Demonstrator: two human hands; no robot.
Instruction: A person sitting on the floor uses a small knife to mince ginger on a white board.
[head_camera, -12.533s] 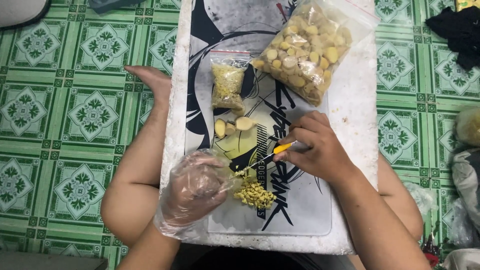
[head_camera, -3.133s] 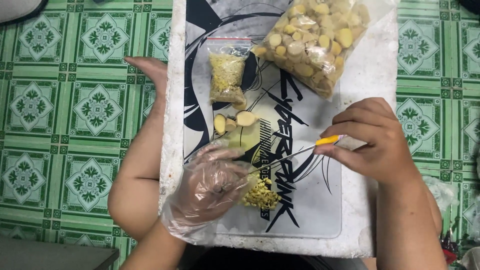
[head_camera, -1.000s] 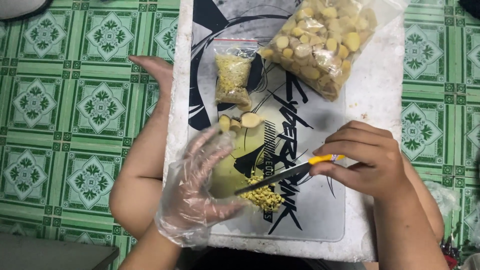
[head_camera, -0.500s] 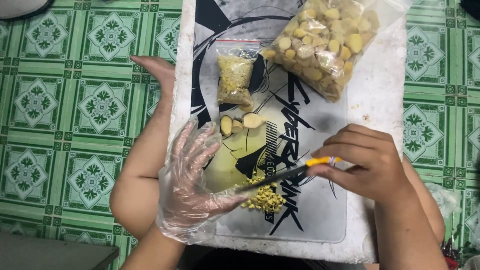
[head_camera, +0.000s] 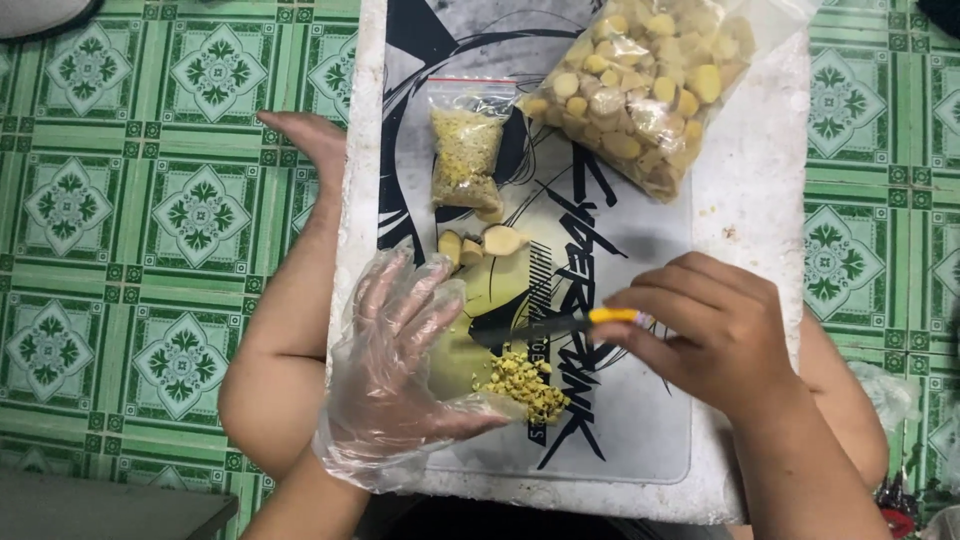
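My left hand (head_camera: 400, 360), in a loose clear plastic glove, lies flat on the printed mat (head_camera: 620, 440) with its fingers spread, holding nothing. Just right of its thumb sits a small heap of finely chopped yellow bits (head_camera: 522, 383). My right hand (head_camera: 710, 325) grips a small knife with a yellow handle (head_camera: 612, 316); its dark blade (head_camera: 525, 328) points left, just above the heap. A few pale peeled pieces (head_camera: 480, 243) lie beyond my left fingers.
A big clear bag of pale yellow chunks (head_camera: 640, 85) lies at the far right of the white foam board (head_camera: 770, 190). A small zip bag of chopped bits (head_camera: 464, 150) is beside it. My bare legs flank the board over a green patterned floor (head_camera: 130, 220).
My left hand has opened and spread flat on the mat. The knife has swung from slanting down into the heap to lying nearly level above it. My right hand barely shifted.
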